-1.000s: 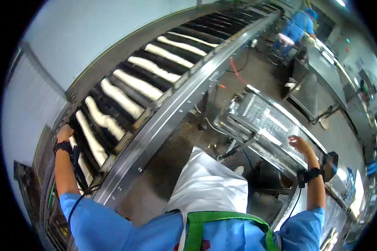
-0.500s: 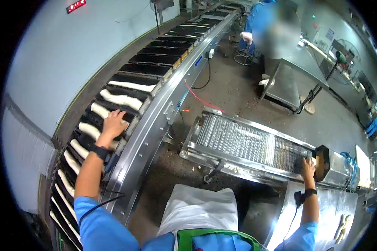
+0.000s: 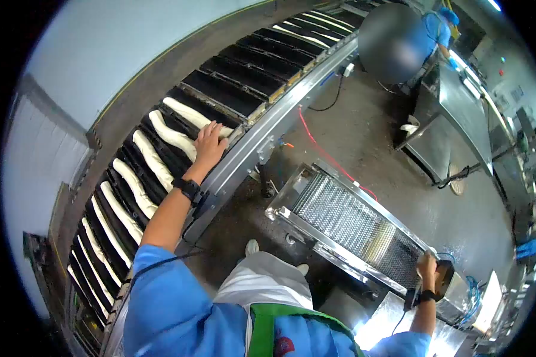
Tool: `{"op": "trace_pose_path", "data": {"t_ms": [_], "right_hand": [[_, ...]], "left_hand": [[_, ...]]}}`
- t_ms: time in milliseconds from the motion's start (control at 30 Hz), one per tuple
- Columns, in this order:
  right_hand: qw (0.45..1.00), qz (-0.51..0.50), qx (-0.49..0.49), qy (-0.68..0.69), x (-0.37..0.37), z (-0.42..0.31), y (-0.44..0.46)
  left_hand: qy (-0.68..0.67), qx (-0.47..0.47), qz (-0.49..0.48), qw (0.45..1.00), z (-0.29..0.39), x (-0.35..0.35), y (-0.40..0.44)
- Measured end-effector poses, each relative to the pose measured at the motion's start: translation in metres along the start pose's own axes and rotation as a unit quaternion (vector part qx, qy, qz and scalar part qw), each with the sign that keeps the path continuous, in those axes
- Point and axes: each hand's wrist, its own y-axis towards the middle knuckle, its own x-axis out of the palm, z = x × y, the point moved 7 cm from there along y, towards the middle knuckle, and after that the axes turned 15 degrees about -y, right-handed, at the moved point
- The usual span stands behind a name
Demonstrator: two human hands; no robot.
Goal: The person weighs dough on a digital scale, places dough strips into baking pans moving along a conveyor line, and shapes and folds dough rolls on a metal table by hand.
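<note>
Long pale dough strips [image 3: 138,195] lie side by side in the black trays of a metal-sided conveyor [image 3: 223,77]. My left hand [image 3: 210,146] rests at the near end of the uppermost strip [image 3: 187,111] in this row, its fingers apart and pointing up the conveyor. On the right, my right hand [image 3: 426,265] is at the lower end of a wire-mesh belt [image 3: 345,208], beside a metal housing [image 3: 454,294]. The fingers of my right hand look curled, and what they may hold is too small to make out.
A person in blue [image 3: 438,33] works at the back right by a steel table [image 3: 458,101]. A red hose [image 3: 330,159] runs across the floor between the conveyor and the mesh belt. A white board [image 3: 488,300] stands at the far right.
The view has turned. My left hand has moved along the conveyor to the uppermost strip of the near row. My right hand stays by the lower end of the mesh belt.
</note>
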Motion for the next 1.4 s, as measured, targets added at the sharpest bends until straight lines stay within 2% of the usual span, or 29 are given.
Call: {"op": "trace_pose_path", "data": {"t_ms": [67,100,200,233,267,300,333,400,433,467,533,567,600,633,700,733,767,833,867,900,1100,1167,1200,1233,1267,1300,1333,1367,1400], "right_hand": [[0.998,0.008,0.030,-0.052,-0.081,-0.016,0.021],[0.999,-0.034,0.035,-0.018,-0.083,0.012,0.042],[0.972,0.049,0.052,0.223,-0.225,-0.025,0.048],[0.934,0.053,0.040,0.350,-0.282,-0.068,0.043],[0.901,0.090,-0.022,0.424,-0.323,-0.093,0.045],[0.897,0.114,-0.003,0.428,-0.359,-0.121,0.047],[0.877,0.138,-0.049,0.457,-0.388,-0.146,0.051],[0.847,0.181,-0.031,0.499,-0.421,-0.187,0.061],[0.846,0.162,-0.099,0.498,-0.436,-0.223,0.069],[0.842,0.140,-0.166,0.494,-0.449,-0.259,0.077],[0.813,0.168,-0.212,0.516,-0.461,-0.327,0.096],[0.798,0.136,-0.233,0.538,-0.463,-0.368,0.103],[0.764,0.102,-0.274,0.575,-0.458,-0.405,0.110],[0.763,0.101,-0.298,0.565,-0.452,-0.442,0.121],[0.687,0.041,-0.344,0.639,-0.421,-0.517,0.148],[0.713,0.006,-0.370,0.596,-0.408,-0.554,0.148],[0.766,-0.010,-0.423,0.484,-0.375,-0.592,0.158],[0.726,0.046,-0.599,0.333,-0.301,-0.649,0.156],[0.767,0.003,-0.589,0.255,-0.286,-0.656,0.152],[0.800,-0.041,-0.573,0.172,-0.270,-0.655,0.149],[0.800,-0.005,-0.560,0.214,-0.229,-0.589,0.174],[0.814,-0.084,-0.535,0.210,-0.203,-0.557,0.183],[0.816,-0.048,-0.538,0.206,-0.191,-0.535,0.186],[0.828,-0.042,-0.516,0.216,-0.176,-0.515,0.187],[0.842,-0.039,-0.490,0.222,-0.160,-0.493,0.187],[0.867,-0.034,-0.454,0.202,-0.147,-0.476,0.183],[0.887,-0.041,-0.416,0.197,-0.133,-0.457,0.179],[0.906,-0.088,-0.395,0.124,-0.131,-0.441,0.179],[0.918,-0.085,-0.362,0.141,-0.122,-0.428,0.179]], "left_hand": [[-0.009,0.000,0.000,1.000,-0.008,0.004,0.016],[-0.010,-0.007,0.000,1.000,-0.009,0.005,0.023],[-0.014,-0.047,-0.014,0.999,-0.016,0.014,0.044],[-0.016,-0.049,-0.013,0.999,-0.016,0.020,0.051],[-0.012,-0.075,-0.030,0.997,-0.019,0.028,0.057],[-0.009,-0.099,-0.044,0.994,-0.025,0.037,0.066],[0.018,-0.114,-0.055,0.992,-0.043,0.054,0.074],[0.020,-0.146,-0.067,0.987,-0.032,0.040,0.079],[0.027,-0.179,-0.081,0.980,-0.031,0.036,0.083],[0.029,-0.170,-0.065,0.983,-0.042,0.042,0.089],[0.022,-0.191,-0.055,0.980,-0.044,0.041,0.093],[0.014,-0.206,-0.051,0.977,-0.046,0.041,0.094],[0.028,-0.183,-0.041,0.982,-0.050,0.043,0.094],[0.019,-0.203,-0.029,0.979,-0.045,0.039,0.093],[0.039,-0.202,-0.037,0.978,-0.062,0.055,0.101],[0.040,-0.203,-0.037,0.978,-0.062,0.056,0.105],[0.041,-0.218,-0.047,0.974,-0.059,0.057,0.105],[0.046,-0.234,-0.057,0.970,-0.052,0.054,0.104],[0.050,-0.248,-0.056,0.966,-0.048,0.049,0.103],[0.053,-0.262,-0.057,0.962,-0.044,0.046,0.103],[0.064,-0.260,-0.079,0.960,-0.038,0.053,0.106],[0.063,-0.286,-0.098,0.951,-0.029,0.052,0.108],[0.108,-0.264,-0.135,0.949,-0.017,0.051,0.119],[0.094,-0.198,-0.016,0.976,-0.032,0.059,0.127],[0.128,-0.152,-0.108,0.974,-0.037,0.076,0.136],[0.074,-0.191,-0.056,0.977,-0.019,0.061,0.130],[0.054,-0.191,-0.065,0.978,-0.041,0.075,0.135],[-0.069,-0.319,-0.142,0.934,-0.027,0.081,0.132],[-0.075,-0.314,-0.120,0.939,-0.054,0.088,0.133]]}}
